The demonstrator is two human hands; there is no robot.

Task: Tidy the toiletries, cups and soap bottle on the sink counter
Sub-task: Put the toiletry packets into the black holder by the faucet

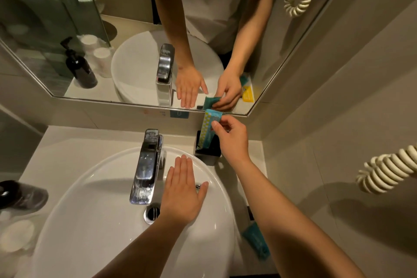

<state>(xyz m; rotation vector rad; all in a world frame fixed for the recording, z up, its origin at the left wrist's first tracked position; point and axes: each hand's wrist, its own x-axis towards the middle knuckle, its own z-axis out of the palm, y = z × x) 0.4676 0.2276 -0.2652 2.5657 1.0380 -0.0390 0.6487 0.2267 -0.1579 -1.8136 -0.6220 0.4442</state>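
Note:
My right hand (232,140) pinches the top of a teal and yellow toiletry packet (208,127), whose lower end stands inside a black holder (207,153) at the back right of the counter. My left hand (182,189) lies flat, fingers apart, over the white basin (90,221) right of the chrome tap (146,165). Another teal packet (256,240) lies on the counter at the right, partly hidden by my right forearm. A dark soap bottle (21,195) stands at the far left, with plastic-wrapped cups (15,233) in front of it.
A mirror (135,29) runs along the back wall and shows my hands, the bottle, the cups and a yellow packet. A coiled cream cord (388,169) hangs on the right wall. The basin's drain (152,212) lies under the tap spout.

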